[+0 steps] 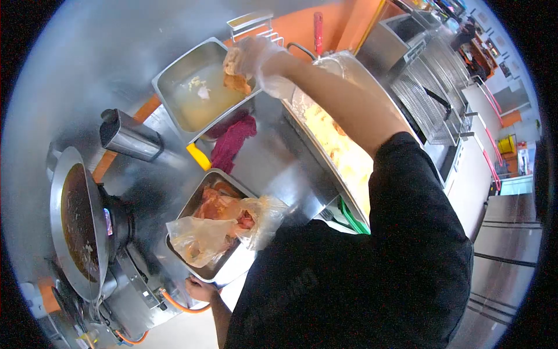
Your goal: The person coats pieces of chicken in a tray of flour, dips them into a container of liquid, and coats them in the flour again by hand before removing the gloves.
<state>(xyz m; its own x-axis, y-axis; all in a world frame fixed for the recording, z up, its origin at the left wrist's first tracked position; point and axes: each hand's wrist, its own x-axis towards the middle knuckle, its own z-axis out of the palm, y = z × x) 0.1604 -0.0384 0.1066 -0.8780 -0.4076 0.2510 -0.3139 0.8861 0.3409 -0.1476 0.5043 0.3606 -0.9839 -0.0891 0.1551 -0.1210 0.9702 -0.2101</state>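
My right hand (256, 58), in a clear plastic glove, grips a piece of chicken (236, 83) with its lower end over a deep steel pan (160, 87). Cloudy yellowish liquid with a few pale bits fills that pan's bottom. Beneath my right forearm is a large tray (354, 195) of pale flour-like coating. My left hand (200, 289) is bare, its fingers curled at the near corner of a smaller steel tray (216, 271); whether it grips anything is hidden. Raw meat (215, 203) and an opened plastic bag (200, 235) lie in that smaller tray.
A wok (81, 227) of dark oil sits on a burner at the left, with an orange gas hose (183, 306). Between the pans lies a maroon cloth (232, 142). A steel holder (131, 136) stands nearby. Fryer baskets (427, 96) are at the right.
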